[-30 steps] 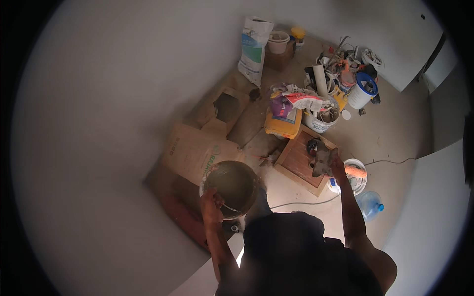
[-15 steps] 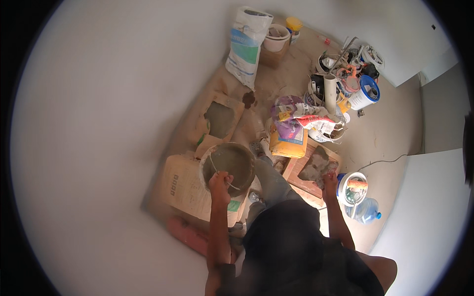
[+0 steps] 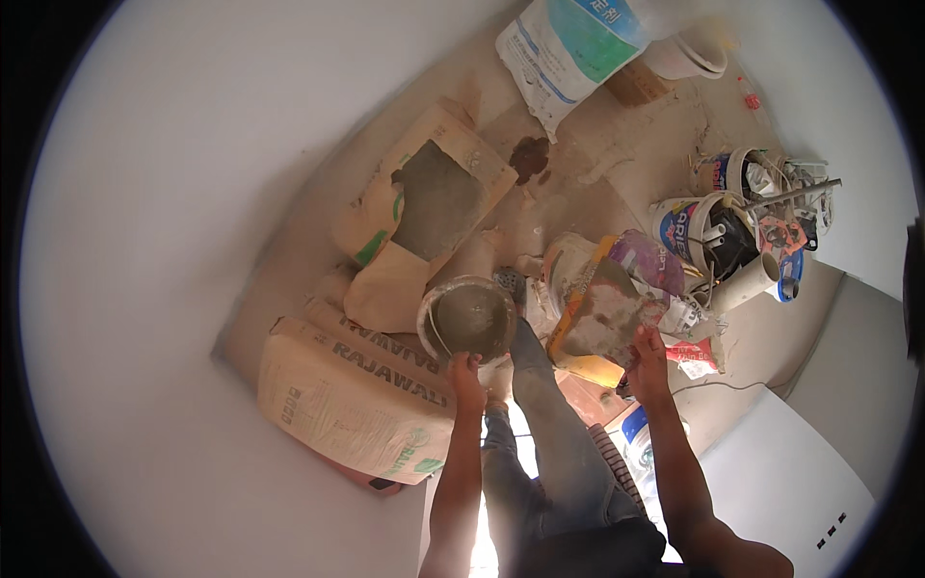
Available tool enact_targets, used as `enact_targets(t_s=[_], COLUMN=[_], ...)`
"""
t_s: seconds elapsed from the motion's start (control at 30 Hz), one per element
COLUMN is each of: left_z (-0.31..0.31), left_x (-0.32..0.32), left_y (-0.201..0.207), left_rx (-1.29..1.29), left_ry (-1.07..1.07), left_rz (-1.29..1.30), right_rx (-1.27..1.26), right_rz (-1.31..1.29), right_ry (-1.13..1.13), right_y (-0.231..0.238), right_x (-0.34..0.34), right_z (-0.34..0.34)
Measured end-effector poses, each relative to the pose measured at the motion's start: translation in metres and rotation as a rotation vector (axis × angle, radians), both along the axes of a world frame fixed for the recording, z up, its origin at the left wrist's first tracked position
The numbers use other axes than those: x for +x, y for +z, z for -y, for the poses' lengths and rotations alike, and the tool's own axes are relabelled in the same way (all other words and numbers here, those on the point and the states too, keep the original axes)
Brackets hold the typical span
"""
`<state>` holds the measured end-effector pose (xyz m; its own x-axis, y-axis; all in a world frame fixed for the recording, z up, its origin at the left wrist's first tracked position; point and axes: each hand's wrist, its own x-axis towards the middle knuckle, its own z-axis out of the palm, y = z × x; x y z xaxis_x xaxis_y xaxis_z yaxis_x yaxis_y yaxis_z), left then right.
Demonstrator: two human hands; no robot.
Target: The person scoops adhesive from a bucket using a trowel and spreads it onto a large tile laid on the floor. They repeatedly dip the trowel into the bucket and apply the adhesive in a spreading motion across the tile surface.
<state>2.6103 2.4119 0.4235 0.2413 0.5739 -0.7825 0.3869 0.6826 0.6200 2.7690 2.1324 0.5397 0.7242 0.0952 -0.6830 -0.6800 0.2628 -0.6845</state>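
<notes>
A round bucket (image 3: 471,313) with grey wet mix inside hangs or rests in front of my legs; I cannot tell which. My left hand (image 3: 467,374) is closed at its near side, where the wire handle meets the rim. My right hand (image 3: 648,358) grips the edge of a flat, mortar-crusted piece (image 3: 607,316), grey with pinkish patches, whose exact kind I cannot make out. That piece is held out over a yellow container and a purple bag.
An opened paper sack (image 3: 438,207) showing grey powder lies left, with a full brown sack (image 3: 356,395) nearer me. A white-green bag (image 3: 573,58) stands by the wall. Tool-filled buckets (image 3: 708,226) and a pipe (image 3: 747,279) crowd the right. A dark wet patch (image 3: 530,159) marks the floor.
My view has shifted, bringing the sacks and my legs into fuller sight. The flat piece has moved from over the reddish board to over the yellow container. My left hand still holds the bucket.
</notes>
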Motion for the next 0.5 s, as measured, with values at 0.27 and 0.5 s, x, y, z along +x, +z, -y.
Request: enact_targets(t_s=[0.27,0.5], left_z=[0.022,0.024], left_x=[0.012,0.016], left_y=[-0.133,-0.158], left_rx=[-0.108,-0.193], left_ry=[0.155,0.349], left_rz=[0.115,0.025], right_rx=[-0.033,-0.023], right_rz=[-0.172,-0.181], right_ry=[0.044,0.162], right_y=[-0.087,-0.189], right_x=[0.036,0.079], right_z=[-0.087,-0.160])
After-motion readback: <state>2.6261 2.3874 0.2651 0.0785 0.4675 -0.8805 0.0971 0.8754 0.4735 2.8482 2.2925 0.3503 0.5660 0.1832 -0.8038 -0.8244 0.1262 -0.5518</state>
